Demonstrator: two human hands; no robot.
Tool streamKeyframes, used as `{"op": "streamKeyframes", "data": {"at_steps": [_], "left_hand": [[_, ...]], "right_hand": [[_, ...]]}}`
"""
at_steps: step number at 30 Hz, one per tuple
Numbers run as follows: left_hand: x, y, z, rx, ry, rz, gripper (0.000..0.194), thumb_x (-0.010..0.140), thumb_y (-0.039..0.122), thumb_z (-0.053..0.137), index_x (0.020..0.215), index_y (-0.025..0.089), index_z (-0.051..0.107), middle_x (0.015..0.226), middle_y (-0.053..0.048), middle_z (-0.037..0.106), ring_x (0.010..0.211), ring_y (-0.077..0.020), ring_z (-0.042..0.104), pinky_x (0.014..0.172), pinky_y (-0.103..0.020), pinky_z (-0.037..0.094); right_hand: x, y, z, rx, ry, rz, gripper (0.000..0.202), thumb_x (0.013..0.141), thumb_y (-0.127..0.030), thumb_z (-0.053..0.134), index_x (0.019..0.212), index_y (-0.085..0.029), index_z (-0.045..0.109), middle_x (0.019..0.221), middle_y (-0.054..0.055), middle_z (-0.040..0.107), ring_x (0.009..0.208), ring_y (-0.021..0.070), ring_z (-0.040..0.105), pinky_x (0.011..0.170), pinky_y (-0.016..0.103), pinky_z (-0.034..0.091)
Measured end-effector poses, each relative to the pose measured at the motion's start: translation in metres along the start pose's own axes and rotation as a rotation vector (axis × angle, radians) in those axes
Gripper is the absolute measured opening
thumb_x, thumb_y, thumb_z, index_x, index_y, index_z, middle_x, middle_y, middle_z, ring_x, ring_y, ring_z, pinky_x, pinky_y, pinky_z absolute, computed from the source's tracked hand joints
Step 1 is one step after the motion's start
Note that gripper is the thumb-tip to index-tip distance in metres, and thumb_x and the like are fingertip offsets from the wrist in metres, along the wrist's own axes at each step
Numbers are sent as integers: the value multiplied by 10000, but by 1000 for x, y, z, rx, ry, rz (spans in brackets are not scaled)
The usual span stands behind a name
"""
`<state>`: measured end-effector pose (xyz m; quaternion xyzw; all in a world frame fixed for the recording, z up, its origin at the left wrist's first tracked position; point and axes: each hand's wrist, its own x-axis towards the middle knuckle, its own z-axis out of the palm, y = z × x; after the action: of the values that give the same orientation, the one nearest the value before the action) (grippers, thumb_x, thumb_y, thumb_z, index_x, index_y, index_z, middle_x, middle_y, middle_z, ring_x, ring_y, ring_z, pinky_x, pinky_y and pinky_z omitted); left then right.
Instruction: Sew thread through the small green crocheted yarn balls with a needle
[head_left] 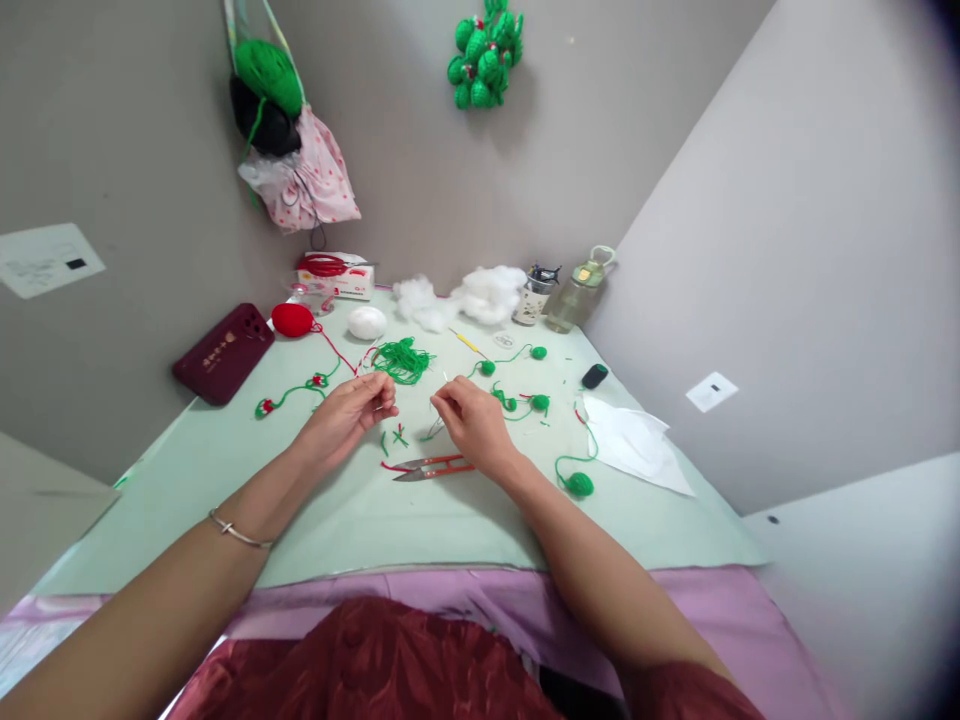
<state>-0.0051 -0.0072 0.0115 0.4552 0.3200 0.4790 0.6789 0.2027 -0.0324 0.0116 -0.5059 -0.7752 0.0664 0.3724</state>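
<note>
My left hand (pixel 358 405) is closed in a pinch above the table; what it holds, if anything, is too small to make out. My right hand (pixel 474 418) pinches too, and a thin pale tip pokes up by its fingers, its kind unclear. Below and partly behind the right hand lie thread snips (pixel 427 467) with orange handles. Short green yarn scraps (pixel 398 436) are scattered between the hands. A loose tangle of green yarn (pixel 403 361) sits just beyond them. White yarn runs from a white ball (pixel 367 322) toward my left hand.
At left are a red yarn ball (pixel 292 320) and a dark red phone (pixel 225 353). White stuffing (pixel 489 295), a pen cup (pixel 531 298) and a bottle (pixel 577 292) stand at the back. A yellow crochet hook (pixel 469 344), small green crocheted balls (pixel 580 484) and white paper (pixel 634 445) lie rightward.
</note>
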Motion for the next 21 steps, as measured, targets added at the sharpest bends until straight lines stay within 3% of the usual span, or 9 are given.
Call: {"op": "streamKeyframes", "data": {"at_steps": [3, 5, 8, 10, 13, 17, 21], "left_hand": [[1, -4, 0, 123, 85, 16, 339, 733, 469, 825, 863, 175, 717, 833, -5, 591, 741, -119, 526, 780, -265, 496], [0, -7, 2, 272, 28, -6, 361, 706, 449, 838, 953, 198, 759, 882, -20, 653, 762, -140, 552, 776, -285, 483], [-2, -10, 7, 412, -97, -8, 302, 689, 449, 830, 869, 209, 795, 848, -32, 694, 786, -176, 572, 757, -307, 464], [-3, -9, 8, 430, -75, 20, 260, 694, 460, 819, 768, 212, 796, 788, -28, 689, 762, -172, 559, 752, -308, 454], [-3, -5, 7, 374, -30, -2, 267, 703, 477, 817, 757, 215, 810, 788, -35, 685, 738, -158, 542, 750, -301, 458], [-2, -2, 0, 169, -95, -89, 332, 737, 493, 817, 876, 192, 825, 722, -15, 580, 680, -123, 488, 749, -286, 485], [0, -3, -4, -17, -76, -100, 278, 707, 410, 873, 832, 173, 800, 695, 18, 519, 651, -83, 446, 755, -249, 502]], "right_hand": [[-1, -6, 1, 35, -2, -45, 172, 969, -220, 561, 805, -199, 610, 765, -1, 572, 662, 123, 490, 637, 254, 357], [-2, -10, 0, 96, -9, -59, 176, 970, -235, 569, 807, -199, 624, 754, -3, 567, 656, 121, 490, 634, 251, 364], [-1, -13, -2, 193, -19, -35, 186, 963, -256, 581, 799, -201, 647, 737, -4, 567, 643, 119, 489, 624, 251, 370], [0, -13, -4, 235, -2, 2, 192, 953, -260, 589, 782, -200, 651, 732, -3, 575, 639, 119, 489, 620, 256, 373], [3, -11, -8, 254, 53, 62, 204, 938, -274, 593, 754, -200, 637, 719, -2, 579, 632, 124, 485, 627, 268, 385], [6, -7, -11, 251, 103, 128, 210, 923, -290, 599, 733, -202, 614, 709, -3, 575, 610, 126, 477, 616, 278, 387], [5, -5, -8, 183, 109, 117, 203, 932, -270, 590, 742, -202, 609, 712, -3, 574, 608, 126, 489, 614, 272, 384]]}}
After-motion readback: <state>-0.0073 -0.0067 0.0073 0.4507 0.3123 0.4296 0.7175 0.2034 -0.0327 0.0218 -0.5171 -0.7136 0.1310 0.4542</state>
